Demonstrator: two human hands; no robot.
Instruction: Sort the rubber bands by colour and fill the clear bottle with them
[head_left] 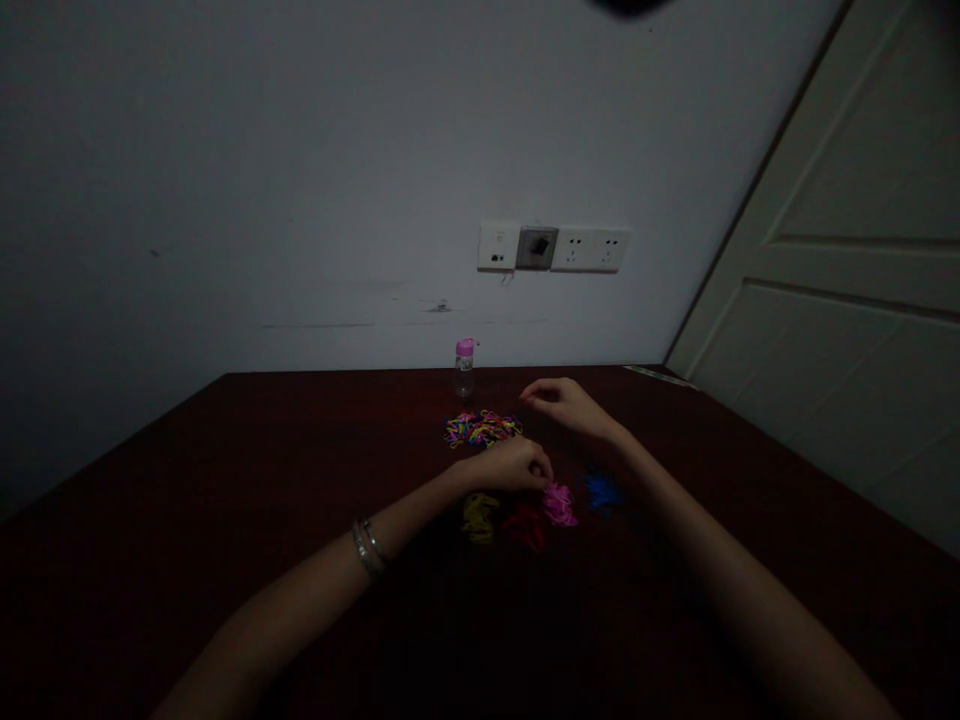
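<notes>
My left hand (514,465) reaches across the table, its fingers pinched together at the edge of a small pink pile (559,504) of thin, looped strands like rubber bands. Anything between those fingertips is too small to make out. Just right of a mixed multicoloured pile (480,429) of similar bands, my right hand (566,403) hovers with thumb and fingers drawn together; what they may hold does not show. Separate heaps lie nearer me: yellow (479,518), dark red (526,526) and, under my right forearm's left side, blue (601,492).
A clear bottle (464,375) with a pink lid stands behind the mixed pile. The dark red-brown table (300,440) meets a wall (300,180) bearing socket plates (591,250). A pale panelled door (847,300) is at the right. The light is dim.
</notes>
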